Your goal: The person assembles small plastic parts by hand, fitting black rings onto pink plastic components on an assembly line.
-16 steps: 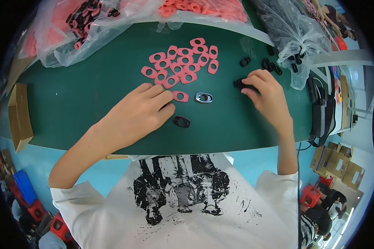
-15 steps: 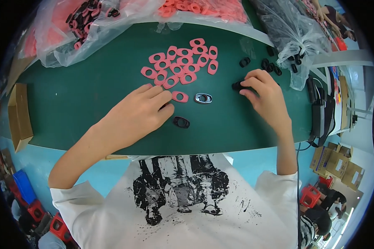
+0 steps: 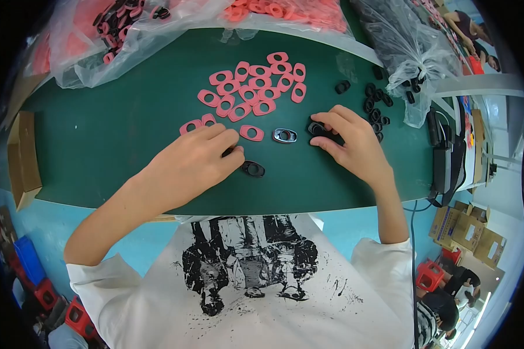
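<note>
My right hand pinches a small black oval part between thumb and fingers, just over the green table. My left hand is closed with its fingers curled down; something dark shows between thumb and forefinger, too hidden to name. Right of its fingertips lies a pink oval ring, flat on the table. Beside that ring sits a shiny silver-rimmed oval piece, between my two hands. A black oval ring piece rests nearer to me, by my left thumb.
A cluster of pink rings lies beyond my hands. Loose black parts are scattered at the right, near a tied clear bag. Clear bags of pink pieces line the far edge. A cardboard box stands at the left.
My right hand has moved left with the black part, uncovering more loose black parts. My left hand has shifted slightly nearer to me, and two pink rings now show behind it.
</note>
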Tool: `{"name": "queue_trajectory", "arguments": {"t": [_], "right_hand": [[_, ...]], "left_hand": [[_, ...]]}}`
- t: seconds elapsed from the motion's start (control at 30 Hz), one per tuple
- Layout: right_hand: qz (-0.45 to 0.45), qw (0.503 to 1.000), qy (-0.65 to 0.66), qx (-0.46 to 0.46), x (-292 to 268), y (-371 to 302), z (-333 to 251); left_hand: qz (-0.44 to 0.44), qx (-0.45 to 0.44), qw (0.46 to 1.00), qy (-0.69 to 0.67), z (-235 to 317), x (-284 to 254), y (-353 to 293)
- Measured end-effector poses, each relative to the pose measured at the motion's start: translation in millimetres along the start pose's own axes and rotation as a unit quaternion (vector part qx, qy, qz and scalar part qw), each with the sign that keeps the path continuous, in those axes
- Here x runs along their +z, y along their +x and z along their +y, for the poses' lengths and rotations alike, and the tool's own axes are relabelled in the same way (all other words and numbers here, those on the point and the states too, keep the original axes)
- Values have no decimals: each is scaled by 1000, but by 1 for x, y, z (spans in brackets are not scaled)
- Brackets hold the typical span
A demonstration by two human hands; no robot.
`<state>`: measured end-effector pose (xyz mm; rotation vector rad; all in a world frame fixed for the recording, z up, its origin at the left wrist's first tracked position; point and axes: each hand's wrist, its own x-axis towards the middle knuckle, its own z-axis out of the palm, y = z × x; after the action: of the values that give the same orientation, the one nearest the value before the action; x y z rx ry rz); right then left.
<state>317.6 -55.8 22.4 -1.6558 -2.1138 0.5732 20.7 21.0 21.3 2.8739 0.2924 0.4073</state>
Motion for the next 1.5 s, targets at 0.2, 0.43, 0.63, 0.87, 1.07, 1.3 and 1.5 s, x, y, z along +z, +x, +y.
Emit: {"name": "queue_trajectory", "arguments": {"t": [0.2, 0.43, 0.63, 0.87, 1.07, 1.3, 1.5], "right_hand": [[36, 997, -50, -40, 6, 1, -11], [119, 991, 65, 19, 15, -2, -34], [152, 972, -47, -176, 50, 36, -50], [154, 965, -85, -196, 64, 36, -56], [161, 963, -103, -188, 64, 35, -63], [130, 964, -115, -202, 65, 35, -60], [114, 971, -119, -172, 68, 36, -63]], "left_hand": [[9, -58, 998, 6, 7, 5, -6], [49, -91, 990, -97, 3, 12, -14], [47, -112, 986, -113, 5, 12, -17], [70, -142, 978, -134, 9, 9, -16], [51, -187, 971, -140, 15, 4, -14], [37, -184, 977, -102, 15, 1, -11], [25, -145, 987, -63, 16, 4, -10]]}}
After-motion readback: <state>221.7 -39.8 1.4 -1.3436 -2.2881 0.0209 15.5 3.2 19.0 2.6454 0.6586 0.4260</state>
